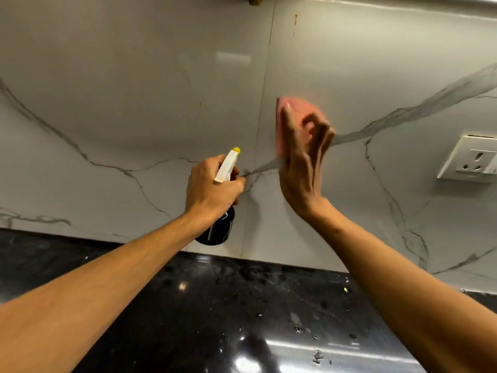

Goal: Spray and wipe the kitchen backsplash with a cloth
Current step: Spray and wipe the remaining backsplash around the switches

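Observation:
The backsplash (134, 103) is glossy grey-white marble with dark veins and a vertical seam near the middle. My left hand (212, 187) grips a spray bottle (219, 227) with a black body, white head and yellow nozzle tip, pointed at the wall near the seam. My right hand (304, 157) presses a pink cloth (298, 114) flat against the backsplash just right of the seam, higher than the bottle. Its fingers look blurred by motion and cover most of the cloth.
A white wall socket (470, 160) sits on the backsplash at the far right. A shiny black speckled countertop (242, 305) runs below the wall. Small rusty stains mark the wall near the top at the seam (295, 20).

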